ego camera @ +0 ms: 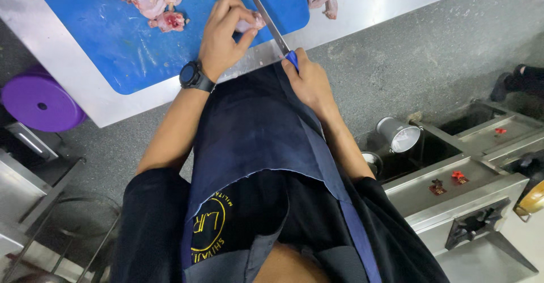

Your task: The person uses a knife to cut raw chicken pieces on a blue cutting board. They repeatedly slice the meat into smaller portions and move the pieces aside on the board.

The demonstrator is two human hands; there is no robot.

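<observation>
Pink raw chicken piece [250, 23], soft and probably slippery, sits at the blue cutting board's [113, 45] near edge, pinched by the left hand [222, 33], while the right hand [309, 81] grips the knife [266, 19] by its blue handle.

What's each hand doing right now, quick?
Left hand: closed on a small piece of raw chicken, pinning it to the blue cutting board.
Right hand: closed around the blue handle of a knife.
</observation>
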